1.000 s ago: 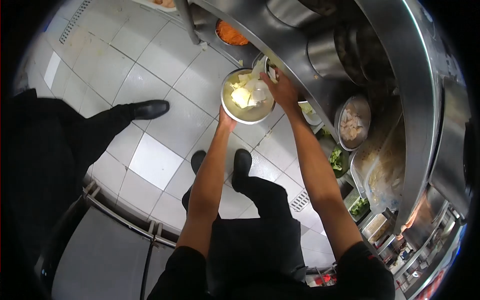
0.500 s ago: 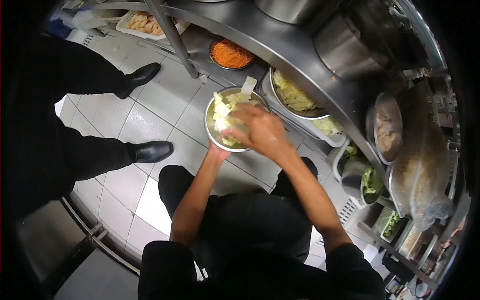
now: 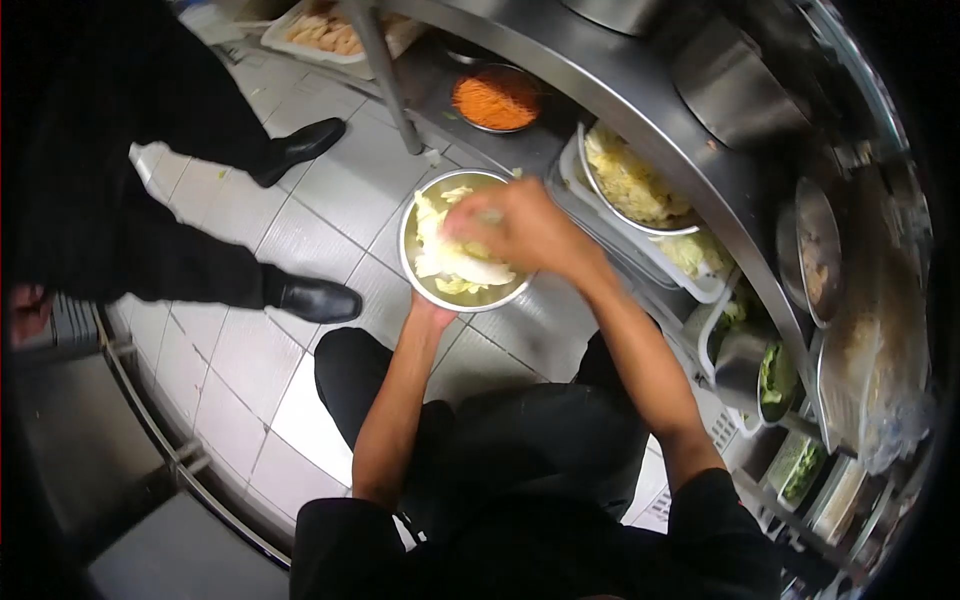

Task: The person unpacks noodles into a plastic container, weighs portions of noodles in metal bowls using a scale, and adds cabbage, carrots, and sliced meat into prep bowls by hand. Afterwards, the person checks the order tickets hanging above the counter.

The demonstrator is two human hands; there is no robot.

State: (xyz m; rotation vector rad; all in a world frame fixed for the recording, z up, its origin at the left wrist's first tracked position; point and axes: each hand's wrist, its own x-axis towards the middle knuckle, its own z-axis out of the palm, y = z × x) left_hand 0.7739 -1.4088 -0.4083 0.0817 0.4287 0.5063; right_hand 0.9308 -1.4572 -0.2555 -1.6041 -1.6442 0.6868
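My left hand (image 3: 433, 310) grips a round metal bowl (image 3: 406, 245) from below at its near side, most of its fingers hidden under it. Inside lie pale yellow-white pieces of chopped cabbage (image 3: 455, 264). Over the bowl's right side is my right hand (image 3: 520, 228), its fingers curled down toward the cabbage and smeared by motion. Whether they pinch a piece cannot be made out. To the right, on the low shelf, a larger metal bowl holds more cut cabbage (image 3: 635, 185). Shredded carrot (image 3: 497, 100) fills another bowl beyond mine.
A person in black trousers and black shoes (image 3: 318, 298) stands at the left. A steel table (image 3: 590, 70) with pots (image 3: 735, 95) curves over the shelf at the right. Its leg (image 3: 388, 85) stands near a white basket of pale pieces (image 3: 322, 32). Greens (image 3: 772, 375) sit at lower right.
The view has shifted, so the shelf appears farther right. My right hand is still over the bowl; the cabbage lies differently, and the pale piece upright at the far rim no longer shows.
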